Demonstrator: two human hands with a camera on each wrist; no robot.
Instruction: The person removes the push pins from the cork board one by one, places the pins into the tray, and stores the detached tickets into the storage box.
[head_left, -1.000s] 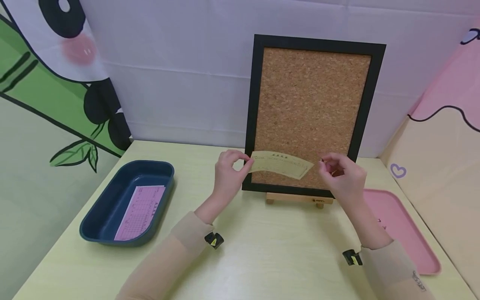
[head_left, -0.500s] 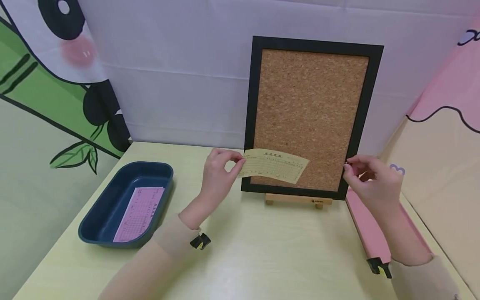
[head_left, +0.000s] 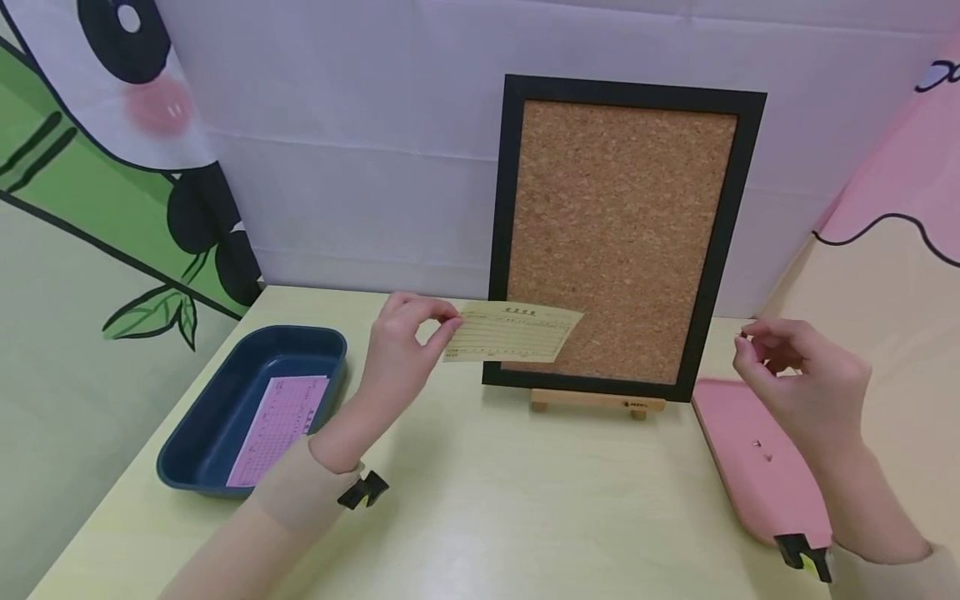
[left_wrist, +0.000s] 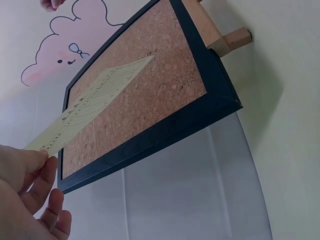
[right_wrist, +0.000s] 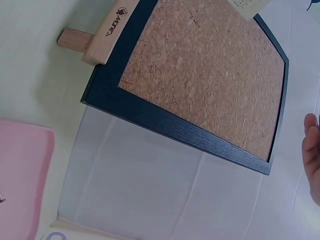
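Note:
My left hand pinches the left end of a yellow printed paper slip between thumb and forefinger. The slip stands out in front of the lower left of a cork board with a black frame, apart from it in the left wrist view. Off the board's right side, above a pink tray, my right hand pinches a tiny pushpin; its details are too small to make out. In the right wrist view only part of the right hand shows, at the right edge.
A small wooden easel bears the board. Several tiny pins lie in the pink tray. On the left, a dark blue bin holds pink printed paper. A printed cloth hangs behind the table.
My left hand has drawn the yellow slip leftward, away from the board. The right hand has moved right, from in front of the cork to above the pink tray, still pinching the pushpin.

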